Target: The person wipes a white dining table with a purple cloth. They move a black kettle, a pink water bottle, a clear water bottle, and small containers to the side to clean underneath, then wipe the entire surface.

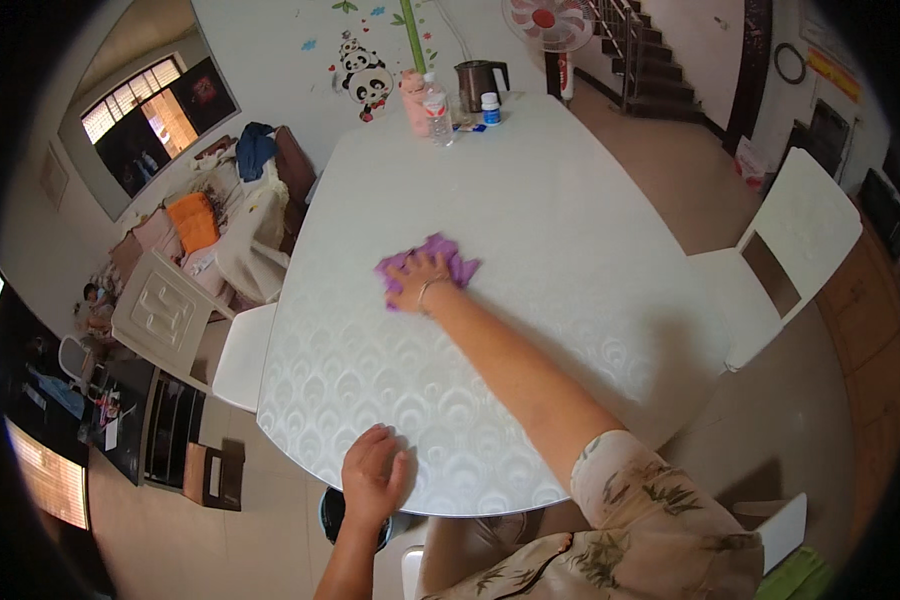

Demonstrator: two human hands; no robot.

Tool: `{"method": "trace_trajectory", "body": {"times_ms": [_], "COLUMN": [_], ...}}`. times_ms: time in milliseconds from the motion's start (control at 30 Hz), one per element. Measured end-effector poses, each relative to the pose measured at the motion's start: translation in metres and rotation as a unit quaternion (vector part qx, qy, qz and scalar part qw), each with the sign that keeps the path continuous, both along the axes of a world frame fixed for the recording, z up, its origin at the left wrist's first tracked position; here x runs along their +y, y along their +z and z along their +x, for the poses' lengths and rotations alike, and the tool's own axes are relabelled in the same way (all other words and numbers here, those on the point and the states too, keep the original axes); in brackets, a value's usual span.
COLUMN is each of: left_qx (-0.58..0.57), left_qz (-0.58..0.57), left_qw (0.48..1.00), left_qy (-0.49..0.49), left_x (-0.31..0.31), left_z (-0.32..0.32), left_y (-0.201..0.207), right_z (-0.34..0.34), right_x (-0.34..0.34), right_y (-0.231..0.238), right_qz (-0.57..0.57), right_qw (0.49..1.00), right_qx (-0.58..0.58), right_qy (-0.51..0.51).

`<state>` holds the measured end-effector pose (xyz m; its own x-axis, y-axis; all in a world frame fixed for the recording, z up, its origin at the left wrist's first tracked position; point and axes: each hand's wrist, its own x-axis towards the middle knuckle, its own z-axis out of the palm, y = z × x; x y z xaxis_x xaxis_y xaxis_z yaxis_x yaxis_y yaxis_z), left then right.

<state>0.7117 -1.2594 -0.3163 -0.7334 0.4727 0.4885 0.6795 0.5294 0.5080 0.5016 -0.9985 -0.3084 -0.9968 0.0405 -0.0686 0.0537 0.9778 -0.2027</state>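
A crumpled purple cloth lies on the white dining table, left of its middle. My right hand, with a bracelet at the wrist, presses down on this cloth, its fingers spread and slightly bent over it. The arm reaches across the table from the lower right. At the near edge, my left hand rests with loosely bent fingers and the thumb apart, holding nothing. A glossy scale-like pattern shows on the tabletop around both hands.
At the table's far end stand a clear plastic bottle, a pink container, a dark kettle and a small blue-and-white bottle. White chairs flank the table left and right. A bin sits below the near edge.
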Motion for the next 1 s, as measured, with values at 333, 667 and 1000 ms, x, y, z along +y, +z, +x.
{"method": "trace_trajectory", "body": {"times_ms": [333,667,1000], "left_qx": [0.012,0.024,0.023], "left_qz": [0.011,-0.016,-0.008], "left_qw": [1.000,0.999,1.000], "left_qy": [0.009,0.025,0.006], "left_x": [-0.006,0.002,-0.004], "left_z": [0.001,0.006,0.006], "left_y": [-0.009,-0.001,-0.008], "right_z": [0.160,0.255,0.386], "right_x": [0.253,0.170,0.165], "right_y": [0.009,0.000,-0.016], "right_qz": [0.058,0.056,0.027], "right_qw": [0.966,0.980,0.990], "right_qx": [-0.038,-0.020,0.134], "right_qy": [-0.248,-0.192,-0.043]}}
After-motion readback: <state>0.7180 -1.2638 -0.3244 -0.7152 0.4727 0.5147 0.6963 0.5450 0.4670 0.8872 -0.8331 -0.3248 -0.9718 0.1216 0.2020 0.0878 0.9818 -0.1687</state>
